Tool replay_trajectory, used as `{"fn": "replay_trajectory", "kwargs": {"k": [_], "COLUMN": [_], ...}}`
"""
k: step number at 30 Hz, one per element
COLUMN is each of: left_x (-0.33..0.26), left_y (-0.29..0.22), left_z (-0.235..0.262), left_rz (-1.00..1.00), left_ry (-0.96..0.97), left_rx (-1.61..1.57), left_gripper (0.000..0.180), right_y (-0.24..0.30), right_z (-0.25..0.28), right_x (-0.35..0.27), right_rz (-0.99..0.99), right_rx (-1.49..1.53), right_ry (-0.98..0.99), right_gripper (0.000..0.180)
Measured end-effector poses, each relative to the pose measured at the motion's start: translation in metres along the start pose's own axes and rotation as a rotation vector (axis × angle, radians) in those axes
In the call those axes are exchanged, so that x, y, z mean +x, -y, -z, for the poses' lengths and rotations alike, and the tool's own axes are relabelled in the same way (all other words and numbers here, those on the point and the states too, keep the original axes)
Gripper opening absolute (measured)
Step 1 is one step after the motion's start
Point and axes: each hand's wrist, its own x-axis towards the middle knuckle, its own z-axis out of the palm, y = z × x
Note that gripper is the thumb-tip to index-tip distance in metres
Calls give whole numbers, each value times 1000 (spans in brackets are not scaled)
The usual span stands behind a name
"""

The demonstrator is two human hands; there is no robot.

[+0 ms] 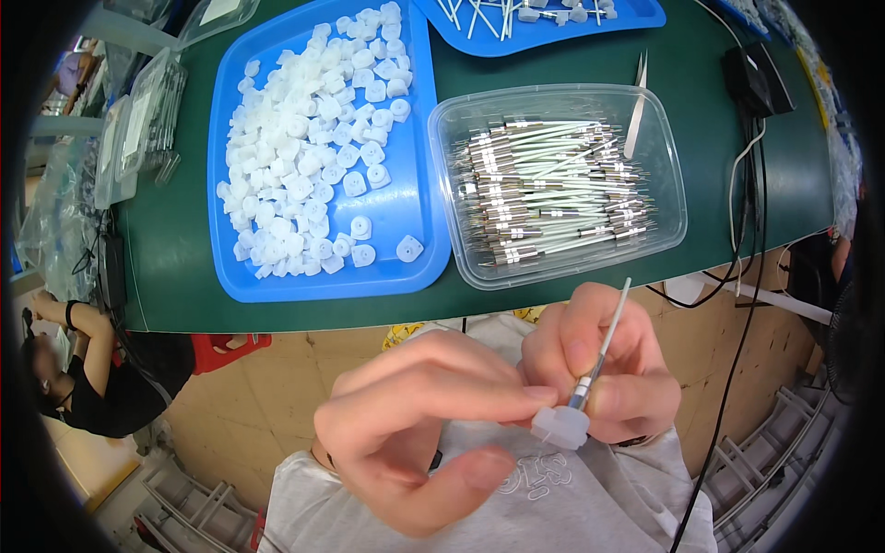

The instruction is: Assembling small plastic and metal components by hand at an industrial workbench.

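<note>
In front of my chest, my right hand [608,369] pinches a thin pale rod with a metal sleeve [581,392]. The rod points up and away, tilted. A translucent white plastic cap [560,427] sits at its lower end. My left hand [424,415] is beside it, index fingertip at the cap and sleeve, thumb held apart. Whether that fingertip presses on the cap is hard to tell. Beyond my hands, a clear plastic box [666,241] holds many similar rods with metal sleeves. Left of it, a blue tray [406,207] carries a heap of white caps [295,157].
Tweezers [636,111] lean over the box's right rim. Another blue tray [553,41] at the back holds rods and caps. Black cables [761,184] run down the green table's [166,249] right side. Clear cases [147,120] stand at left. A person [111,369] sits at far left.
</note>
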Motion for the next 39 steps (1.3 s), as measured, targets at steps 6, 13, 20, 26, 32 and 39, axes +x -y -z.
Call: {"fn": "replay_trajectory", "kwargs": {"k": [6, 13, 20, 26, 32, 39], "left_x": [3, 5, 6, 7, 2, 2], "left_y": [4, 1, 3, 1, 3, 4], "left_z": [2, 4, 5, 5, 1, 0], "left_rz": [-32, -7, -1, -5, 50, 60], "left_ry": [33, 70, 98, 96, 2, -4], "left_rx": [97, 112, 124, 234, 197, 187], "left_gripper": [24, 22, 14, 9, 14, 11], "right_y": [-2, -1, -2, -3, -8, -8], "right_z": [4, 3, 4, 5, 9, 7], "right_x": [1, -1, -2, -2, -1, 1], "right_rz": [11, 13, 5, 19, 68, 42], "right_rx": [-11, -32, 3, 12, 10, -24], "right_ry": [-22, -33, -27, -53, -85, -125], "right_gripper": [20, 20, 19, 19, 20, 20]}}
